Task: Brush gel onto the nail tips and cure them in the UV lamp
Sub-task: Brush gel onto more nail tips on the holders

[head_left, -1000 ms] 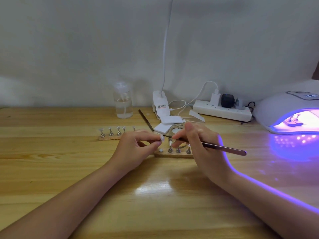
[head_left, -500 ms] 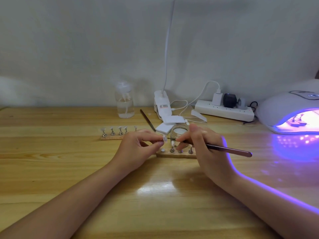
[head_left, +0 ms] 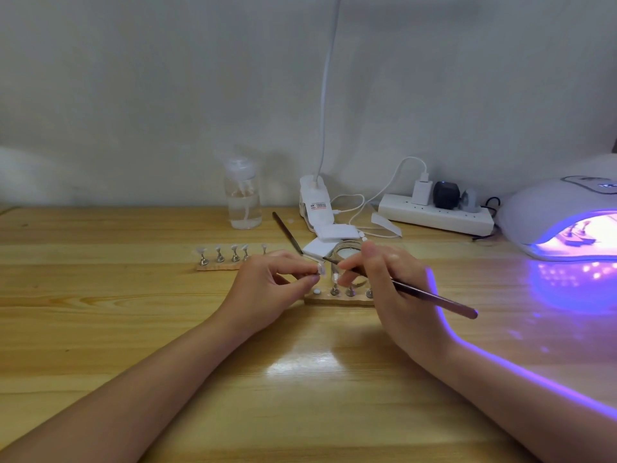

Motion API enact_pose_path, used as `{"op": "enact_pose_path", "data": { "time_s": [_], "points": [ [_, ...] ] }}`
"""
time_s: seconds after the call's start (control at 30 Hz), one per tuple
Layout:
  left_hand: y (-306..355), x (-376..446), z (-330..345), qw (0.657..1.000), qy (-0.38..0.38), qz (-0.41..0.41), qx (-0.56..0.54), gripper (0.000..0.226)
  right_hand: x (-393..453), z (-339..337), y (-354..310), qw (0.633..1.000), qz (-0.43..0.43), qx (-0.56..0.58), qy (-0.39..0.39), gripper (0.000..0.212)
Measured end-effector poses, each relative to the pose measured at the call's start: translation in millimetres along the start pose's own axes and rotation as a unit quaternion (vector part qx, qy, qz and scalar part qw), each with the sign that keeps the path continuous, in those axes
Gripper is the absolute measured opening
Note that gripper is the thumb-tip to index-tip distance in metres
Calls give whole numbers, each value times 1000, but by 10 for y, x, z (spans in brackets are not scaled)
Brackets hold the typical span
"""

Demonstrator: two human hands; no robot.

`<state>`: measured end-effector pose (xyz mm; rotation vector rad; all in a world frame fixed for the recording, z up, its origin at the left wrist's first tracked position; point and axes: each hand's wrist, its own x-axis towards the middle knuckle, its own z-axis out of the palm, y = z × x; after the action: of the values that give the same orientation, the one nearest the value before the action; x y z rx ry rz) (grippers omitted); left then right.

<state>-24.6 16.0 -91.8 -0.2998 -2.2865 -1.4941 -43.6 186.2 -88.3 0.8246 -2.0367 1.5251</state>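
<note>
My left hand [head_left: 270,284] pinches a small clear nail tip [head_left: 321,269] on its stand between thumb and fingers. My right hand [head_left: 390,289] grips a thin gel brush [head_left: 434,297] like a pen, its bristle end touching the nail tip. Below them lies a wooden holder strip [head_left: 337,299] with three metal nail stands showing. A small glass gel jar [head_left: 349,252] stands just behind the hands. A second wooden strip [head_left: 220,264] with several nail tips on stands lies to the left. The white UV lamp [head_left: 564,222] glows purple at the right, with nail stands inside.
A clear pump bottle [head_left: 243,198] stands at the back. A second brush [head_left: 287,233] lies beside white pads [head_left: 329,237] and a clip lamp base [head_left: 315,202]. A power strip [head_left: 434,213] with plugs sits by the wall.
Both hands have stayed in place; the brush tip has shifted slightly along the nail tip held in my left hand. The view has drifted a little.
</note>
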Motion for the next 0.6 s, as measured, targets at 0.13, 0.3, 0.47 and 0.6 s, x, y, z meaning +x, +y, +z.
{"op": "enact_pose_path", "data": {
  "time_s": [0.13, 0.3, 0.47, 0.6],
  "points": [
    [16, -5, 7, 1000, 4, 2, 2, 31, -20, -3, 41, 1000, -14, -20, -17, 39],
    [22, -5, 8, 1000, 4, -3, 2, 31, -24, -26, 19, 999, 9, 49, 11, 42],
    [45, -6, 9, 1000, -3, -3, 3, 30, 5, 15, 42, 999, -35, -17, -19, 41],
    [59, -11, 3, 1000, -8, -11, 0, 28, -29, -10, 67, 998, 12, 50, -18, 45]
  ]
}}
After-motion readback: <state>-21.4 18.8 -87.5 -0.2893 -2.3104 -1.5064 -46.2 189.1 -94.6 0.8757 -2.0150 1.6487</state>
